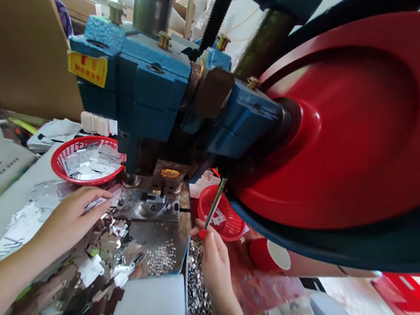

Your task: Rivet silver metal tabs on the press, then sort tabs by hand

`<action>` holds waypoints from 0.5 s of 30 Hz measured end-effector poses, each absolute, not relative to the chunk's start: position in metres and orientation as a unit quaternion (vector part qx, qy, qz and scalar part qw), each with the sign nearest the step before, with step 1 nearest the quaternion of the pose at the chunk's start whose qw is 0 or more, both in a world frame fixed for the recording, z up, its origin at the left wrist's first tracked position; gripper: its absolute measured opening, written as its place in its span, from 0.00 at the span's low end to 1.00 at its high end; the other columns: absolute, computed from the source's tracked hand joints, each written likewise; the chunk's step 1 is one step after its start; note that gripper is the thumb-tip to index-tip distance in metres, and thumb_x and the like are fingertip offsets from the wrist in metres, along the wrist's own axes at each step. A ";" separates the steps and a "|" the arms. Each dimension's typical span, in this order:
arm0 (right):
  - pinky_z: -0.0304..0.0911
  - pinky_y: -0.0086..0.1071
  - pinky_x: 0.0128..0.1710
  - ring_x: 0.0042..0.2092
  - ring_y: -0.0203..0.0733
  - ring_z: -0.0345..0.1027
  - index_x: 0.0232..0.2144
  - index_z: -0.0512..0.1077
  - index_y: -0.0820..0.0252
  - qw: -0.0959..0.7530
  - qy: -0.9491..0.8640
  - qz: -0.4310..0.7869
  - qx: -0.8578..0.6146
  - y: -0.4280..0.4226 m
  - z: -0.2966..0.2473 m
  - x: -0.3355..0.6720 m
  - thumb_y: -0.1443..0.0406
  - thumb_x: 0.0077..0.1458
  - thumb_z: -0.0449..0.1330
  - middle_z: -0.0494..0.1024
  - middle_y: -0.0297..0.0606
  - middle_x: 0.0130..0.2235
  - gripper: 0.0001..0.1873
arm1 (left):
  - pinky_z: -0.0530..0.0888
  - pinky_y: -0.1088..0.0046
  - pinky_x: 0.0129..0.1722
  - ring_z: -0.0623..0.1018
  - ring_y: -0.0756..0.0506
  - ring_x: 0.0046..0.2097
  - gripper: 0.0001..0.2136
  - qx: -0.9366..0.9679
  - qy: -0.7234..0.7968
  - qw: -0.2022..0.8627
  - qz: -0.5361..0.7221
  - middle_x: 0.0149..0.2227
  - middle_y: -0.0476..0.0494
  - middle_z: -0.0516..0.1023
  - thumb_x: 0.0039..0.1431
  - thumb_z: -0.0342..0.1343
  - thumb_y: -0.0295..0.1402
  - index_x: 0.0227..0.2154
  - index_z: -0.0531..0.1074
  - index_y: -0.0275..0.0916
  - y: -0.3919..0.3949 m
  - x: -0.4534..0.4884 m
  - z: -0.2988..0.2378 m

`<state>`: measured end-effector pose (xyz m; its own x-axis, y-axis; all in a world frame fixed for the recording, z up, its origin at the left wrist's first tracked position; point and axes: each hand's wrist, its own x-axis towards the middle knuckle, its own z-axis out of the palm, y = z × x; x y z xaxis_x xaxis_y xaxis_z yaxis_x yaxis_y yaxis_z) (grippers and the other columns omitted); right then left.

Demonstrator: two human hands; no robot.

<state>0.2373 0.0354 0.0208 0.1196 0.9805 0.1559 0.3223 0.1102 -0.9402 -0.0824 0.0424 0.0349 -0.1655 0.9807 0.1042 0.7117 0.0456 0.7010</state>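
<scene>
My left hand (74,213) lies on a heap of flat metal plates (99,262) left of the press bed (149,206). Its fingers are curled onto the plates, and whether one is gripped I cannot make out. My right hand (212,260) is closed round a thin metal rod with a red handle (214,203), which points up toward the press. Just under that hand stands a clear tray of small silvery rivets (197,284). More rivets (163,258) lie scattered on the bed in front of the die.
A blue press (152,91) with a big red flywheel (360,127) fills the upper view. A red basket of plates (89,160) stands at the left, a smaller red basket (224,217) and a red cup (270,255) at the right. Cardboard (15,33) rises far left.
</scene>
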 end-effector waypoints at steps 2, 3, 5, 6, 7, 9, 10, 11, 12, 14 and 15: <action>0.65 0.35 0.41 0.37 0.43 0.71 0.36 0.75 0.58 0.478 -0.573 0.352 -0.566 0.034 0.023 0.235 0.49 0.59 0.48 0.77 0.40 0.33 0.23 | 0.69 0.62 0.49 0.74 0.39 0.49 0.17 0.611 0.696 0.203 0.317 0.45 0.45 0.77 0.55 0.49 0.49 0.40 0.74 0.46 0.033 -0.085 0.034; 0.65 0.35 0.41 0.38 0.43 0.70 0.37 0.74 0.58 0.479 -0.570 0.353 -0.567 0.035 0.022 0.233 0.49 0.59 0.49 0.77 0.40 0.34 0.22 | 0.69 0.62 0.49 0.74 0.39 0.49 0.17 0.610 0.698 0.201 0.316 0.46 0.45 0.77 0.55 0.49 0.50 0.40 0.73 0.46 0.028 -0.087 0.034; 0.66 0.35 0.40 0.38 0.44 0.71 0.41 0.73 0.58 0.492 -0.551 0.365 -0.567 0.037 0.015 0.231 0.48 0.59 0.47 0.77 0.41 0.36 0.24 | 0.70 0.61 0.48 0.74 0.38 0.49 0.18 0.601 0.708 0.196 0.316 0.46 0.45 0.76 0.55 0.48 0.52 0.40 0.73 0.47 0.019 -0.091 0.036; 0.66 0.35 0.39 0.38 0.43 0.71 0.44 0.71 0.58 0.499 -0.539 0.381 -0.561 0.040 0.011 0.230 0.48 0.60 0.45 0.77 0.41 0.36 0.25 | 0.71 0.60 0.46 0.74 0.37 0.49 0.19 0.595 0.713 0.194 0.316 0.47 0.46 0.76 0.54 0.48 0.52 0.40 0.73 0.48 0.015 -0.094 0.036; 0.67 0.35 0.38 0.38 0.43 0.71 0.46 0.70 0.58 0.504 -0.528 0.398 -0.555 0.042 0.006 0.228 0.48 0.61 0.42 0.77 0.41 0.36 0.27 | 0.72 0.60 0.45 0.73 0.37 0.49 0.19 0.589 0.719 0.192 0.315 0.47 0.47 0.76 0.54 0.48 0.53 0.39 0.73 0.48 0.011 -0.098 0.037; 0.67 0.35 0.37 0.36 0.43 0.71 0.48 0.69 0.59 0.497 -0.521 0.421 -0.551 0.051 -0.001 0.222 0.49 0.61 0.43 0.77 0.41 0.35 0.27 | 0.73 0.58 0.44 0.73 0.36 0.49 0.18 0.582 0.727 0.189 0.310 0.46 0.49 0.76 0.53 0.48 0.53 0.39 0.73 0.50 0.004 -0.108 0.038; 0.67 0.35 0.37 0.36 0.43 0.71 0.47 0.70 0.59 0.488 -0.527 0.420 -0.555 0.058 -0.003 0.217 0.49 0.60 0.45 0.77 0.40 0.35 0.25 | 0.72 0.57 0.45 0.73 0.36 0.49 0.18 0.584 0.728 0.187 0.306 0.46 0.50 0.76 0.53 0.48 0.53 0.39 0.72 0.50 0.001 -0.113 0.038; 0.66 0.35 0.37 0.36 0.43 0.71 0.45 0.71 0.59 0.475 -0.543 0.409 -0.559 0.065 -0.003 0.211 0.50 0.59 0.48 0.77 0.40 0.35 0.23 | 0.72 0.57 0.46 0.74 0.36 0.49 0.18 0.589 0.728 0.184 0.299 0.46 0.50 0.77 0.54 0.48 0.53 0.39 0.72 0.51 -0.001 -0.118 0.037; 0.66 0.35 0.38 0.36 0.43 0.71 0.42 0.72 0.59 0.462 -0.566 0.390 -0.560 0.074 -0.002 0.204 0.51 0.58 0.50 0.77 0.40 0.35 0.22 | 0.71 0.57 0.47 0.74 0.36 0.48 0.17 0.597 0.727 0.181 0.287 0.45 0.50 0.77 0.54 0.47 0.52 0.39 0.73 0.51 -0.003 -0.123 0.037; 0.65 0.35 0.40 0.38 0.43 0.70 0.39 0.74 0.59 0.427 -0.634 0.330 -0.554 0.091 0.004 0.188 0.54 0.57 0.51 0.77 0.41 0.36 0.19 | 0.70 0.58 0.48 0.75 0.38 0.47 0.17 0.628 0.715 0.176 0.250 0.45 0.48 0.77 0.56 0.47 0.51 0.39 0.74 0.50 -0.007 -0.128 0.035; 0.64 0.36 0.41 0.39 0.44 0.70 0.39 0.74 0.59 0.399 -0.668 0.298 -0.553 0.099 0.008 0.180 0.55 0.56 0.53 0.77 0.42 0.37 0.17 | 0.70 0.59 0.49 0.75 0.38 0.47 0.17 0.651 0.704 0.171 0.226 0.45 0.47 0.77 0.57 0.46 0.50 0.39 0.74 0.49 -0.008 -0.129 0.034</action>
